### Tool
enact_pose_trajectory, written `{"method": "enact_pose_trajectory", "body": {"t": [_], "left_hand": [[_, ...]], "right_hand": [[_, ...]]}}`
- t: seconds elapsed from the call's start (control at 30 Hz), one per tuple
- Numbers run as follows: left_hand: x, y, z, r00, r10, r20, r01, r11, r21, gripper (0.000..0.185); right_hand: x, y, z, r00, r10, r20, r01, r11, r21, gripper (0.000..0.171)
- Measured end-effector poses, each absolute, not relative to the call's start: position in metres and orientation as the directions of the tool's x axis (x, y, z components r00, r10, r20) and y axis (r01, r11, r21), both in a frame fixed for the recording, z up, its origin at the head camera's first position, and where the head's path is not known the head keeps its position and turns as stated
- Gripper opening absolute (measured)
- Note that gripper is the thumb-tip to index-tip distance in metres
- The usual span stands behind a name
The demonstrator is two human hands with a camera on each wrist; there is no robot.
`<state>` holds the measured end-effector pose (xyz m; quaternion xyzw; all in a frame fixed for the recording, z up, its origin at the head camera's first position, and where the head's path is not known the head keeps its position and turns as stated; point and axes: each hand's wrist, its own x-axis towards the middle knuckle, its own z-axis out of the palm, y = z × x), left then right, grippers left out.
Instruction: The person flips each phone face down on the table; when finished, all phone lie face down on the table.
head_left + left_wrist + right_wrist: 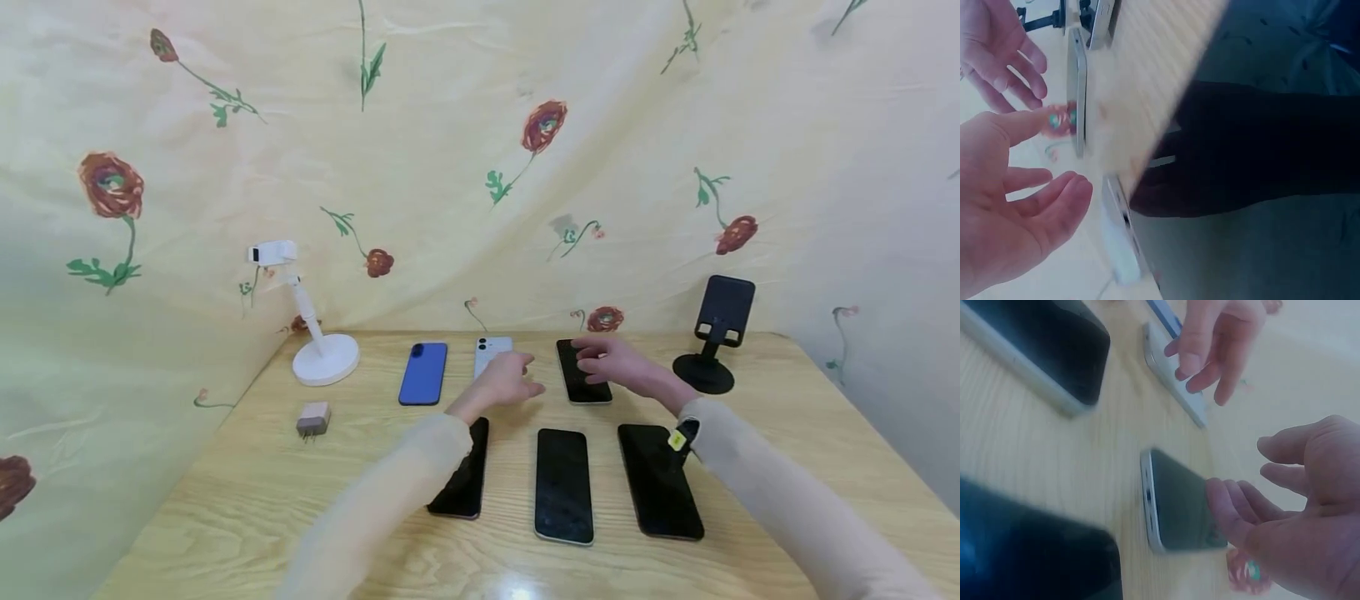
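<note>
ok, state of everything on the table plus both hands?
Blue phone: back up
Pale phone: back up, partly hidden
Back-right phone: screen up, dark
Front-left phone: screen up, dark
Front-middle phone: screen up, dark
Front-right phone: screen up, dark
White stand: upright
Black stand: upright
Charger: unplugged, prongs exposed
Left hand: holding nothing
Right hand: at Back-right phone, contact unclear

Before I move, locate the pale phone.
In the head view, the pale phone lies just right of the blue phone, in the far row, partly hidden by the left hand.
</note>
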<state>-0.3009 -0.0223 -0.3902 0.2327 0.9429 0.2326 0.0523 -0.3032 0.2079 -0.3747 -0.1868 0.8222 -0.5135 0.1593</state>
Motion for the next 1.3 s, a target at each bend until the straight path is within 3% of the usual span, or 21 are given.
{"method": "enact_pose_trajectory", "body": {"t": [0.3, 0.6, 1.17, 1.3], "left_hand": [[-0.312, 0.006, -0.404, -0.849, 0.527, -0.047, 0.448, 0.764, 0.464, 0.078], [-0.316, 0.016, -0.408, -0.825, 0.563, -0.054, 0.486, 0.755, 0.441, 0.087], [-0.317, 0.035, -0.413, -0.830, 0.554, -0.055, 0.516, 0.803, 0.297, 0.080], [-0.317, 0.037, -0.415, -0.831, 0.554, -0.048, 0.514, 0.798, 0.314, 0.077]], "right_hand": [[-0.304, 0.228, -0.377, -0.907, -0.387, -0.169, -0.033, 0.464, -0.885, 0.055], [-0.310, 0.237, -0.385, -0.906, -0.354, -0.232, 0.062, 0.431, -0.900, 0.054], [-0.314, 0.237, -0.392, -0.907, -0.280, -0.314, 0.141, 0.500, -0.854, 0.055], [-0.314, 0.237, -0.391, -0.905, -0.271, -0.327, 0.158, 0.499, -0.852, 0.055]]}}
